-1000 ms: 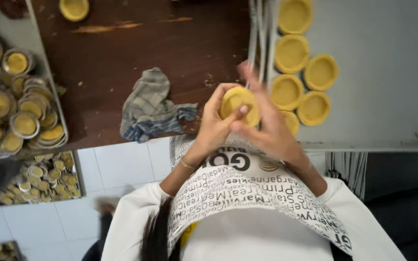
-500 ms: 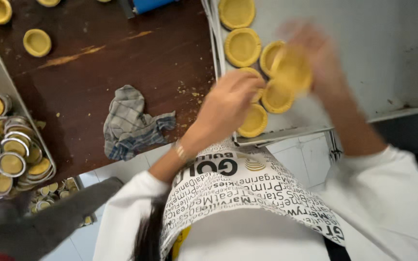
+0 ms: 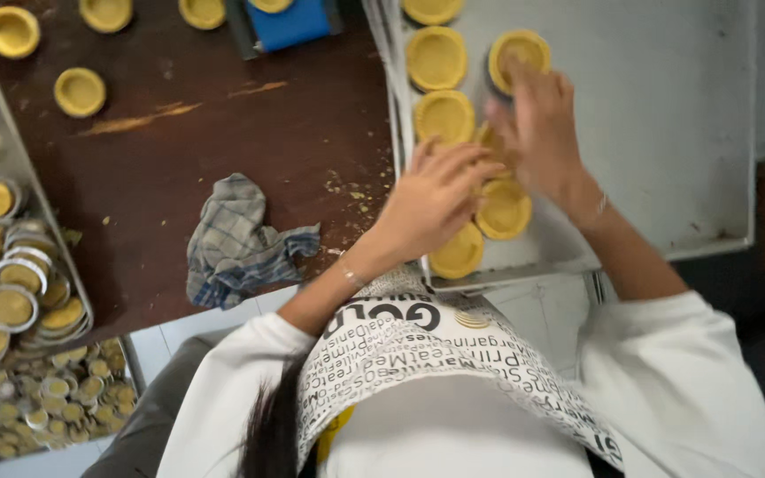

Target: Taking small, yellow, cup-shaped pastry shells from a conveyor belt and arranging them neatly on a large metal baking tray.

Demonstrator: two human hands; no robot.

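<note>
My right hand (image 3: pixel 542 124) reaches over a grey metal baking tray (image 3: pixel 666 133), fingertips on a yellow pastry shell (image 3: pixel 517 53) near the tray's far row; a shadow beneath suggests it is slightly lifted. My left hand (image 3: pixel 436 199) hovers with fingers extended over the row of shells, fingertips close to a partly hidden shell (image 3: pixel 491 142) between the two hands. More shells lie on the tray: one (image 3: pixel 436 57) at the far left, one (image 3: pixel 443 115) below it, and two (image 3: pixel 504 211) (image 3: pixel 458 255) near the front edge.
A crumpled checked cloth (image 3: pixel 236 239) lies on the dark wooden table (image 3: pixel 223 133) with crumbs beside it. Loose shells (image 3: pixel 79 91) sit at the far left. A tray of dough-filled metal tins (image 3: pixel 11 292) stands left, a crate of tins (image 3: pixel 46 398) below. A blue object (image 3: pixel 289 22) sits at the back.
Both hands held one shell close to my chest a second ago. My right hand has since carried it out over the tray and lowered it to the far row; my left hand let go.
</note>
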